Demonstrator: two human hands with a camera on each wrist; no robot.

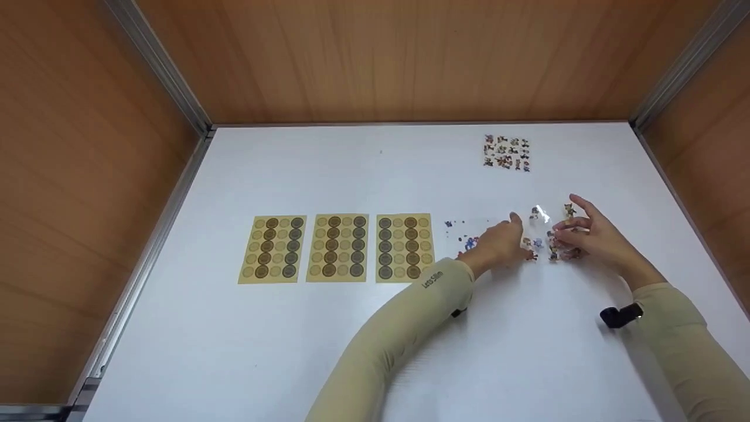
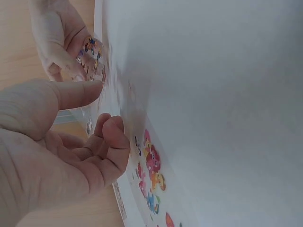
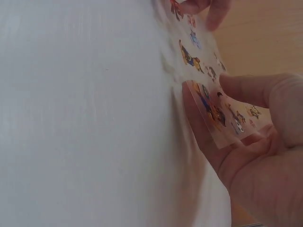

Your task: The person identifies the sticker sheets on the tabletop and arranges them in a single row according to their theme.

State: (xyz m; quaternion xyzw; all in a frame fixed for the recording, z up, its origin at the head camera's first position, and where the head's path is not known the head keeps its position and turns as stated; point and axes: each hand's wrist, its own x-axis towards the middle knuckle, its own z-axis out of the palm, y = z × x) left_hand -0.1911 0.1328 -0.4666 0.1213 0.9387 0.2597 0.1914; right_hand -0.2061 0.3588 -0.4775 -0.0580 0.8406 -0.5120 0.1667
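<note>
My right hand (image 1: 597,237) pinches a clear sticker sheet (image 3: 208,106) printed with small cartoon figures, thumb on one face and fingers behind the other. The sheet's near corner tilts up off the white table, and it stretches left toward my other hand. My left hand (image 1: 498,240) is at the sheet's left end, its thumb and loosely bent fingers apart in the left wrist view. Fingertips of that hand show right at the sheet's far end in the right wrist view. Below the left hand lies another clear sheet with colourful pony stickers (image 2: 154,161), partly covered by the wrist.
Three yellow sheets with rows of light and dark circles, the left (image 1: 272,249), middle (image 1: 337,247) and right one (image 1: 404,246), lie side by side. Another figure sticker sheet (image 1: 507,152) lies at the back right. Wooden panels (image 1: 410,58) enclose the white table (image 1: 234,351).
</note>
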